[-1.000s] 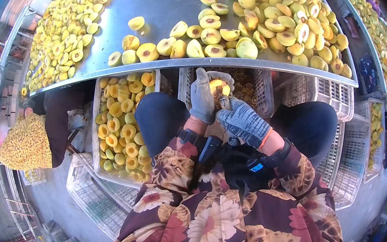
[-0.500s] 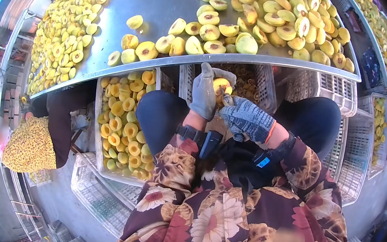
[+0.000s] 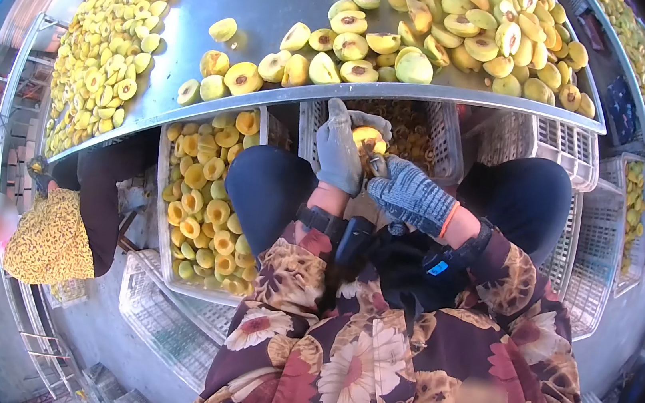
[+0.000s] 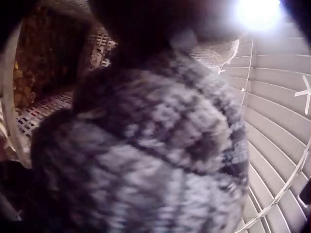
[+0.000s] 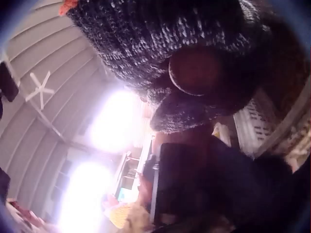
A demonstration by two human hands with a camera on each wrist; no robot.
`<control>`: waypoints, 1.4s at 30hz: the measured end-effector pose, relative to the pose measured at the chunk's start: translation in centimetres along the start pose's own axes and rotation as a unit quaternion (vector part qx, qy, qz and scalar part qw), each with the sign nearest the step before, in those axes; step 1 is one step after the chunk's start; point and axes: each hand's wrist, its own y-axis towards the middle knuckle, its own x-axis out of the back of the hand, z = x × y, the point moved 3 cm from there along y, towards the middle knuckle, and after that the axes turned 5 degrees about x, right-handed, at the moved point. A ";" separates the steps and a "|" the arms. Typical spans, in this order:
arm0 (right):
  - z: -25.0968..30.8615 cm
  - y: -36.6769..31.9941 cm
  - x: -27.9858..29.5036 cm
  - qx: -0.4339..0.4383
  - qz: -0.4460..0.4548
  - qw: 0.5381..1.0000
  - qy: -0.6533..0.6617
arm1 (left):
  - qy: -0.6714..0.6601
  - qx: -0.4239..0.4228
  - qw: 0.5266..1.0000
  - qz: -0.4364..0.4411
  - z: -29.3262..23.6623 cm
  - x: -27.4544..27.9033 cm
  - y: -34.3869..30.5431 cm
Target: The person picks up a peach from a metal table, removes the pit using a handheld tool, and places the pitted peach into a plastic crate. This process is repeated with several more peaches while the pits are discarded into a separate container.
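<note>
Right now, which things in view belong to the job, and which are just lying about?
In the job:
fruit half in the left hand
tool in the right hand
loose fruit halves on the metal table
crate of hollowed halves
crate of brown scraps

Apparently just lying about:
floor crate, lower left
stacked crates, right

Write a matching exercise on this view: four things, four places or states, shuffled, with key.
Things
1. left hand in a grey glove
2. right hand in a blue-grey knitted glove
3. hollowed yellow fruit halves
4. yellow patterned top

Places or states
A. in the white plastic crate beside the left knee
B. gripping a metal-tipped tool
C. worn by the neighbouring person
D. holding a cut yellow fruit

Pairs: 1-D, 2-B, 3-A, 4-C
</note>
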 end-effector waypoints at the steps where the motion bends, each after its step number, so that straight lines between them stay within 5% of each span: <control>1: -0.7 0.5 0.0 0.061 -0.014 0.996 -0.064 | 0.006 0.019 1.000 0.011 -0.2 0.0 0.0; 2: -1.2 0.8 0.1 0.121 -0.028 0.984 -0.128 | 0.011 0.037 0.999 0.022 -0.3 0.0 0.0; 5: -1.3 1.0 -0.1 0.050 -0.020 0.977 -0.209 | 0.027 0.054 0.998 0.029 -0.2 -0.2 -0.1; 8: -2.1 1.1 0.4 0.108 -0.010 0.966 -0.235 | 0.041 0.058 0.996 0.058 -0.3 -0.3 -0.1; 14: 0.0 -1.2 1.4 -0.059 0.131 0.988 0.055 | 0.141 0.134 0.976 0.096 -0.5 -0.3 -0.2; 19: -0.6 -3.5 1.9 -0.040 0.190 0.870 0.454 | 0.114 0.110 0.983 0.096 -0.2 -0.7 -0.4; 23: -0.8 -3.6 1.7 -0.065 0.228 0.805 0.544 | 0.068 0.059 0.993 0.082 0.9 -0.5 -0.1; 26: -0.9 -3.7 1.8 -0.054 0.186 0.853 0.485 | 0.022 0.030 0.997 0.065 0.9 -0.8 -0.4; 29: -1.7 -3.0 1.5 -0.089 0.212 0.814 0.533 | -0.006 0.045 0.998 0.046 1.7 -0.7 -0.1; 32: -1.8 -2.1 1.7 0.027 0.211 0.945 0.250 | -0.010 0.121 0.992 0.034 1.7 -1.0 0.2; 35: -1.6 -2.7 1.5 -0.068 0.190 0.861 0.468 | -0.045 0.136 0.989 0.033 1.7 -1.0 0.2; 38: -2.5 -2.5 1.2 -0.128 0.209 0.796 0.553 | -0.098 0.106 0.989 -0.023 1.7 -1.3 -0.2; 42: -2.7 -2.2 1.3 -0.070 0.178 0.876 0.444 | -0.102 0.185 0.977 -0.027 2.2 -1.1 0.0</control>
